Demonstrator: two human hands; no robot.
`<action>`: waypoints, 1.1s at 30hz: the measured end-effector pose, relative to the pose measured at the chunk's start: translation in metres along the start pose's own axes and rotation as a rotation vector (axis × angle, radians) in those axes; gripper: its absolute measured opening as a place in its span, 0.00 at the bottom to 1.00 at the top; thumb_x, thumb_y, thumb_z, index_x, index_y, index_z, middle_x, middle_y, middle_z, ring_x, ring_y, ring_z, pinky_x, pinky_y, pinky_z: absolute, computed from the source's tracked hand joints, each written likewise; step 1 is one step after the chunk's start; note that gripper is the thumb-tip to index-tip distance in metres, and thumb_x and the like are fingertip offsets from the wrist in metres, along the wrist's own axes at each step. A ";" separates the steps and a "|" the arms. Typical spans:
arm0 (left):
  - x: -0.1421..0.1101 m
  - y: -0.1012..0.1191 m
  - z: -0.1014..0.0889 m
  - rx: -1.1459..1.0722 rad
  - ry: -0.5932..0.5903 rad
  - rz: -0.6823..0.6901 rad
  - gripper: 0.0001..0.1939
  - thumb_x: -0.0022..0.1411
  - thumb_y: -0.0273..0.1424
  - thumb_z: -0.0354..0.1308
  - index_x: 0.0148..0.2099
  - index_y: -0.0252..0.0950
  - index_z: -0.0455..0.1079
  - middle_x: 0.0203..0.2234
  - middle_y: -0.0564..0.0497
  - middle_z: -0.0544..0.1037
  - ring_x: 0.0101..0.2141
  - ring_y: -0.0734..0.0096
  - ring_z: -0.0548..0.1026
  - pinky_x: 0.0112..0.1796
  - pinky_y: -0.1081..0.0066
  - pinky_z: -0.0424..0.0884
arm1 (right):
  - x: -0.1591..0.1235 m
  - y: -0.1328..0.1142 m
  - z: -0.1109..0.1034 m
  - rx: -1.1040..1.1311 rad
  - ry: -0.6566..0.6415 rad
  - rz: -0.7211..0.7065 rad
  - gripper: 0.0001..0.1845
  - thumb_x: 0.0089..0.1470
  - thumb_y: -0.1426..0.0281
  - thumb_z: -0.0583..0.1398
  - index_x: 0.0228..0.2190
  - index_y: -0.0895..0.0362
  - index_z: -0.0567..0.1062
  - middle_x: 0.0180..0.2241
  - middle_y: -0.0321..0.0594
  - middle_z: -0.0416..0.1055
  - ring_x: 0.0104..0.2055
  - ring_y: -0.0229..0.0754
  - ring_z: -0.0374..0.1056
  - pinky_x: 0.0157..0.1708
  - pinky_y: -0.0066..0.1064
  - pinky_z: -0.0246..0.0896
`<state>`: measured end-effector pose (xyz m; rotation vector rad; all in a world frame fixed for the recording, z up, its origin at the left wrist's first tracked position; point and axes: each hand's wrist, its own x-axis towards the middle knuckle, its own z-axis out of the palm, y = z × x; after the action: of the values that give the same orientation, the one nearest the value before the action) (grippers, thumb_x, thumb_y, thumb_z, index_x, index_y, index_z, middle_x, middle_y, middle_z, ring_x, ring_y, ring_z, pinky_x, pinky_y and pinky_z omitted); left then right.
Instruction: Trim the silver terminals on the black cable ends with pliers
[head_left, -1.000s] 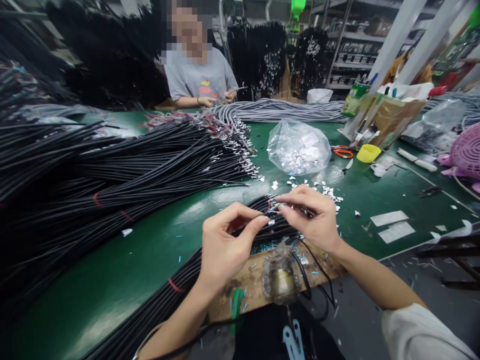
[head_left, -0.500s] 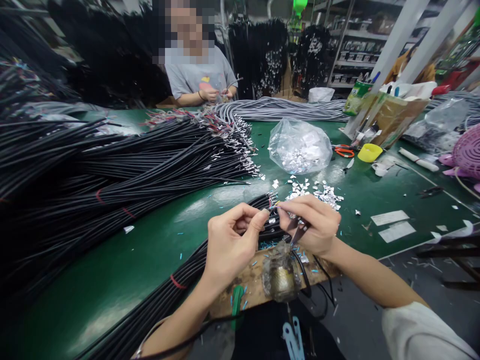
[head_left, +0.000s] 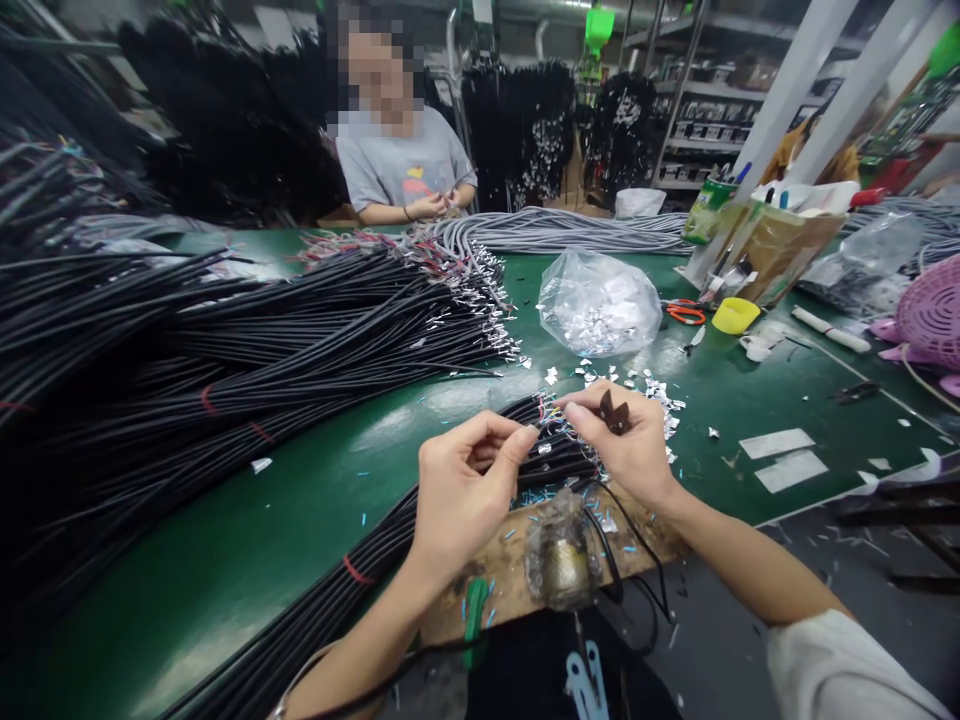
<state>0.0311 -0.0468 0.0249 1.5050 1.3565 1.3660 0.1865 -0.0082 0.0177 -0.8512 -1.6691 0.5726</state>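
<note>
My left hand [head_left: 469,495] is closed, thumb against forefinger, on the end of a black cable whose thin coloured wires [head_left: 551,410] stick out between my hands. My right hand [head_left: 630,440] pinches at these wires with thumb and forefinger. Tucked in its palm is a pair of small dark snips [head_left: 613,412], pointed blades spread and facing up. Beneath both hands lies a bundle of black cables [head_left: 382,535] tied with a red band, its stripped ends next to my right hand.
A motor-like device [head_left: 562,560] sits on a wooden board [head_left: 487,575] at the table edge, beside a green-handled tool [head_left: 474,610]. Large black cable bundles [head_left: 315,330] fill the left. Foil scraps lie near a clear plastic bag [head_left: 600,300]. A co-worker [head_left: 405,165] sits opposite.
My right hand has turned so that the snips' blades now point up instead of down. My left hand stays nearly in place. The view has tilted slightly.
</note>
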 end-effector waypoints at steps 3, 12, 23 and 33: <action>-0.001 -0.001 0.001 0.039 -0.007 0.020 0.11 0.56 0.34 0.58 0.25 0.33 0.68 0.12 0.57 0.65 0.13 0.82 0.61 0.15 0.79 0.56 | 0.001 0.001 0.000 0.020 -0.016 0.000 0.04 0.49 0.71 0.61 0.26 0.57 0.78 0.21 0.34 0.71 0.23 0.33 0.64 0.22 0.27 0.59; -0.004 -0.003 0.004 0.092 0.028 0.015 0.13 0.57 0.36 0.57 0.25 0.33 0.68 0.12 0.57 0.66 0.12 0.82 0.61 0.14 0.79 0.55 | -0.011 0.012 -0.002 -0.316 0.062 -0.544 0.12 0.49 0.78 0.60 0.37 0.57 0.75 0.26 0.38 0.75 0.26 0.35 0.70 0.24 0.27 0.66; -0.001 -0.002 0.003 0.011 0.037 0.003 0.11 0.57 0.34 0.57 0.26 0.33 0.68 0.12 0.57 0.65 0.14 0.81 0.63 0.16 0.80 0.60 | -0.017 0.010 0.006 -0.253 0.069 -0.509 0.08 0.48 0.76 0.61 0.33 0.57 0.76 0.25 0.37 0.73 0.25 0.33 0.68 0.23 0.25 0.65; -0.002 -0.003 0.002 0.062 0.077 0.110 0.07 0.56 0.31 0.58 0.28 0.34 0.70 0.17 0.55 0.71 0.18 0.79 0.67 0.20 0.78 0.65 | -0.006 0.002 0.005 -0.064 0.032 -0.173 0.05 0.45 0.75 0.61 0.26 0.56 0.78 0.22 0.36 0.74 0.23 0.34 0.66 0.23 0.27 0.63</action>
<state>0.0326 -0.0478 0.0215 1.6031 1.3929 1.4762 0.1834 -0.0116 0.0110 -0.7490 -1.7193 0.3868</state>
